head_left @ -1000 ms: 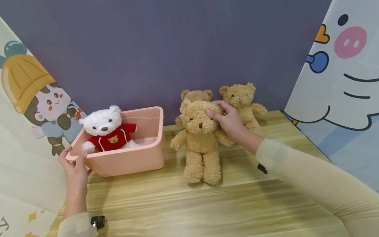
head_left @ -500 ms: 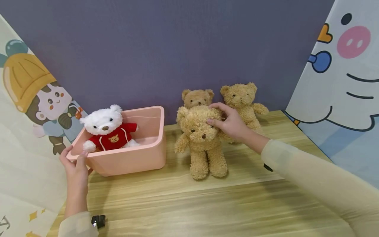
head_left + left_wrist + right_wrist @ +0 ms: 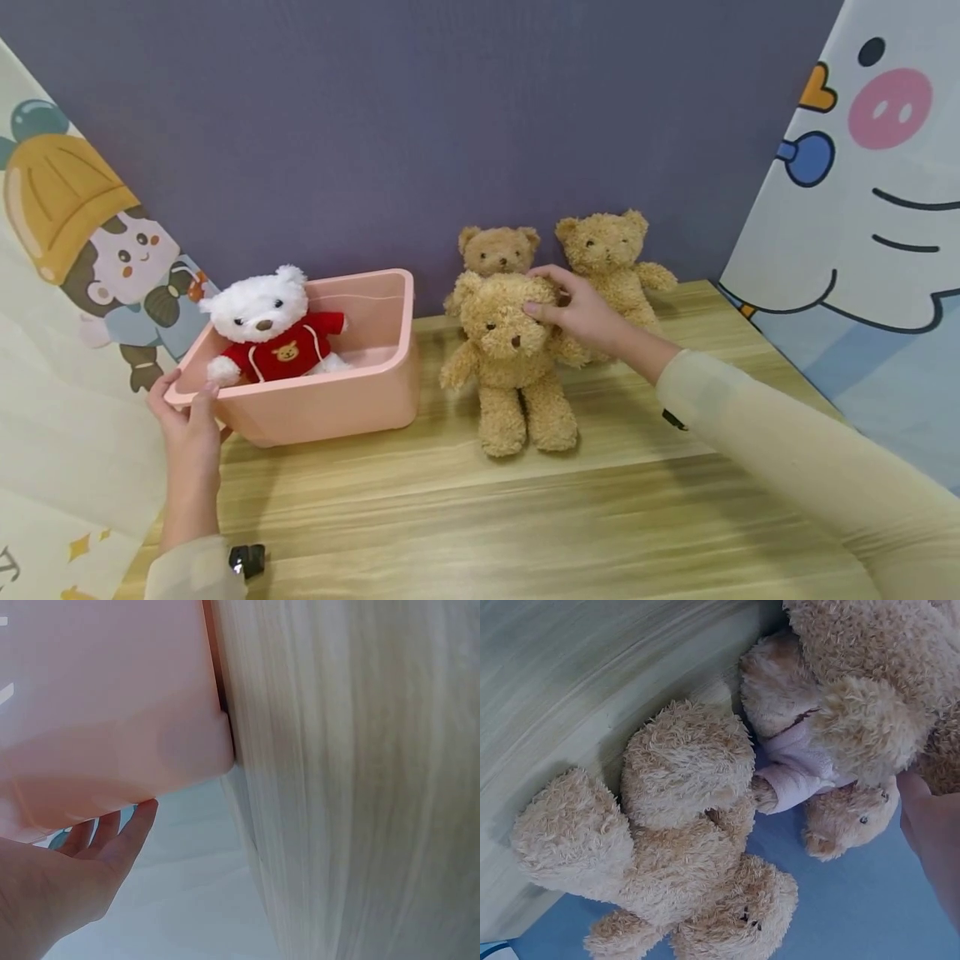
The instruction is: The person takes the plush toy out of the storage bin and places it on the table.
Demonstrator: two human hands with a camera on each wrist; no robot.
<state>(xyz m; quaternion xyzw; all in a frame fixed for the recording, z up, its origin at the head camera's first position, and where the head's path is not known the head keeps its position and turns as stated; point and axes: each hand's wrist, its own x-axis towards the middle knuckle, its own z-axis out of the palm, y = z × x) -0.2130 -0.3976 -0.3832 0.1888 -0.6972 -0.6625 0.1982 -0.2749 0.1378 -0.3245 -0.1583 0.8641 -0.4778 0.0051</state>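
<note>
My left hand [image 3: 191, 437] grips the left corner of a pink plastic bin [image 3: 330, 412], thumb over the rim and fingers along the outer wall [image 3: 112, 757]. A white teddy bear [image 3: 258, 312] in a red hoodie leans inside it. My right hand [image 3: 588, 317] holds a tan teddy bear [image 3: 517, 367] by the side of its head, thumb on the face. The bear faces forward with its head tipped down and its legs hanging close over the table. In the right wrist view, the hand [image 3: 937, 844] shows only in part at the edge.
Behind the held bear sits a brown bear [image 3: 498, 250], partly hidden; the right wrist view shows its pale pink top [image 3: 799, 761]. Another tan bear [image 3: 607, 250] sits to the right, against the grey-blue back wall [image 3: 480, 125]. Cartoon-printed panels flank the wooden table [image 3: 480, 533].
The held bear's head has dipped and tilted forward, and its feet have shifted slightly right and back. More of the brown bear's face now shows. My left hand stays on the bin.
</note>
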